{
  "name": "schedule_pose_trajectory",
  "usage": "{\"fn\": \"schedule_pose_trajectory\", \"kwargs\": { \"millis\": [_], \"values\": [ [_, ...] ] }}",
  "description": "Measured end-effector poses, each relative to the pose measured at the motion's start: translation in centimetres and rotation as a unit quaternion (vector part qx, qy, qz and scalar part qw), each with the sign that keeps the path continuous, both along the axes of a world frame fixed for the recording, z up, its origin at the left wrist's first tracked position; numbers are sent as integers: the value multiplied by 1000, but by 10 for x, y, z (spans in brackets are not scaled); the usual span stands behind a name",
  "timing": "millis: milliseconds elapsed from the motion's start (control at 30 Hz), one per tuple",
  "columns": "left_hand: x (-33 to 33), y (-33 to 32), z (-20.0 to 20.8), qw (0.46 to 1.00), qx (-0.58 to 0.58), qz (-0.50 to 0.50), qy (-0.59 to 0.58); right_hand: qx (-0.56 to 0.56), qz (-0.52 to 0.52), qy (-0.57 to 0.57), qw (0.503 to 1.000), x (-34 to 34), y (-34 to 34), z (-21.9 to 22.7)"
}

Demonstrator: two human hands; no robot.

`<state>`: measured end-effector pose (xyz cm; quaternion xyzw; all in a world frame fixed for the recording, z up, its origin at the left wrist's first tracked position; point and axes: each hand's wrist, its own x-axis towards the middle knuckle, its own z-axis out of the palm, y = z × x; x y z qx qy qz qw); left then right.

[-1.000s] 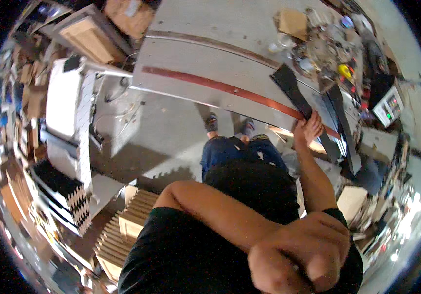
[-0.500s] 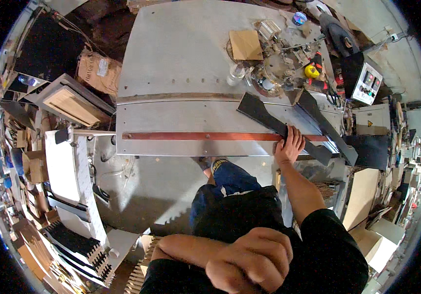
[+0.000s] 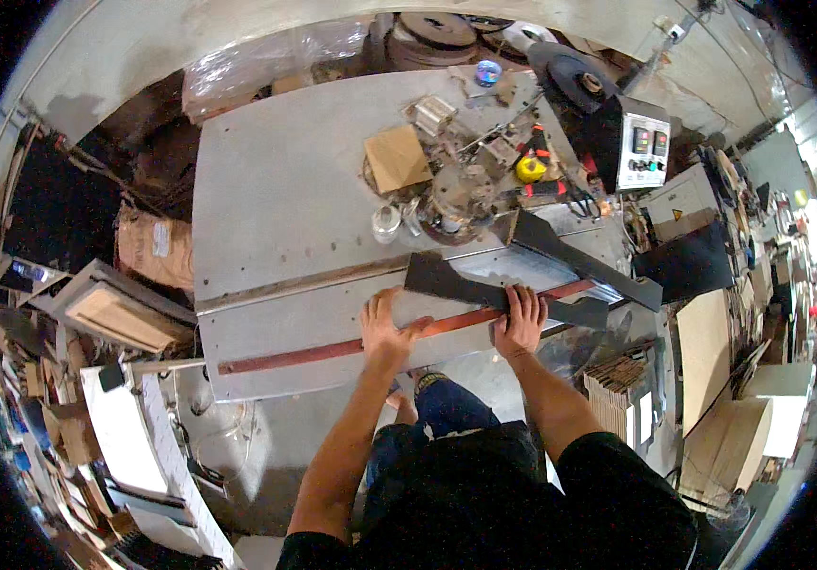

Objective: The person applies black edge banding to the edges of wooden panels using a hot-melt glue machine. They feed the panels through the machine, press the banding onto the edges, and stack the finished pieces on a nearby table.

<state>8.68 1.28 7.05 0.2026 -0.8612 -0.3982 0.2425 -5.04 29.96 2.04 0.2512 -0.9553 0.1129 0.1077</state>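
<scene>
Both hands apart, left hand and right hand flat on dark board, tan square package behind

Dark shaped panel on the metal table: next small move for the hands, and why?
Probably slide the dark shaped panel toward the cutter head. Both hands press it flat: left hand at its near left end, right hand mid-length, and it lies just short of that head.
</scene>
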Motion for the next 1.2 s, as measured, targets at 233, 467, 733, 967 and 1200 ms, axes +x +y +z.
{"fn": "schedule_pose_trajectory", "kwargs": {
  "millis": [233,467,733,967,1200],
  "values": [
    [-54,6,-41,990,-112,36,-83,-16,-5,-14,1000,0,-3,8],
    [-65,4,-44,983,-138,39,-115,-44,-2,-2,999,0,-3,11],
    [-68,3,-36,982,-132,47,-125,-31,2,3,1000,-5,-4,16],
    [-67,3,-39,983,-138,45,-114,-58,60,-63,995,-33,-2,19],
    [-81,17,-47,981,-118,101,-118,-47,120,-61,990,-46,-10,16]
  ]
}}
